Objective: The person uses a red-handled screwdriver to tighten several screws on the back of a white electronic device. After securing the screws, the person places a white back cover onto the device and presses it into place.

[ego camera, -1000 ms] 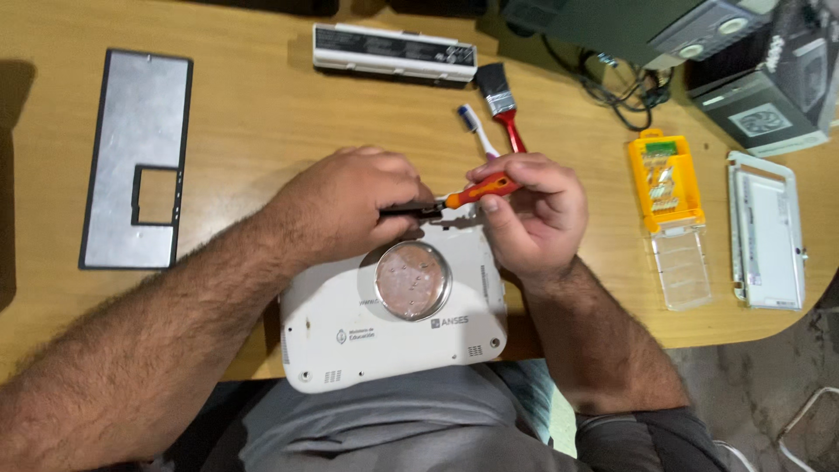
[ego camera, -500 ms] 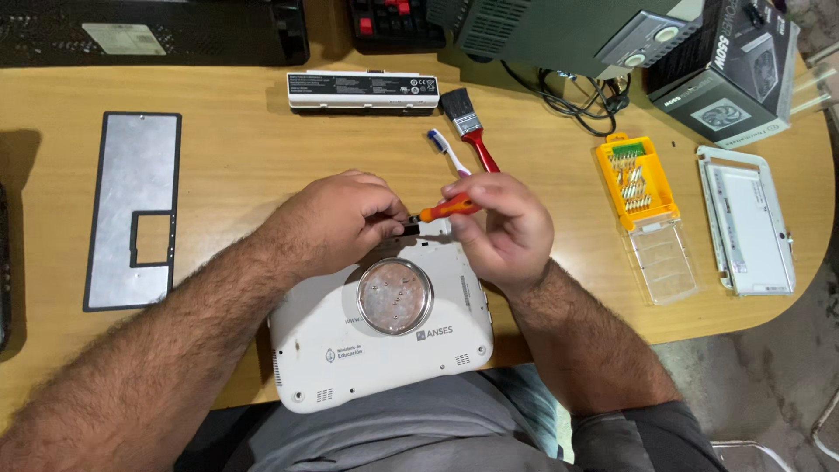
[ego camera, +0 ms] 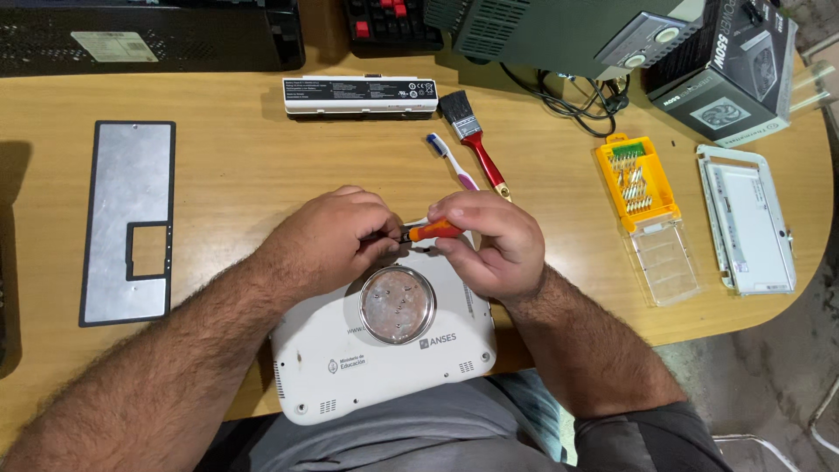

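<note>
Both hands have slid a little toward the near edge of the desk since the earlier frames, and the white laptop shell (ego camera: pixel 384 350) under them now hangs partly over that edge, above the person's lap. By the look of it, the step in hand is working the tip end of a small orange-handled screwdriver (ego camera: pixel 434 232), perhaps seating or changing a bit; the next move would call for a steady pinch and a straight push along the shaft. The right hand (ego camera: pixel 489 245) wraps the orange handle, fingers curled tight around it. The left hand (ego camera: pixel 336 236) is closed narrow at the dark front end of the tool, fingertips pinched together; whether they grip a bit or only the shaft cannot be told. A round metal dish (ego camera: pixel 398 304) holding tiny screws sits on the shell just below both hands. Toward the right edge lies an open yellow bit case (ego camera: pixel 638 183); a toothbrush (ego camera: pixel 450 160) and a red-handled paintbrush (ego camera: pixel 476 144) lie beyond the hands.
</note>
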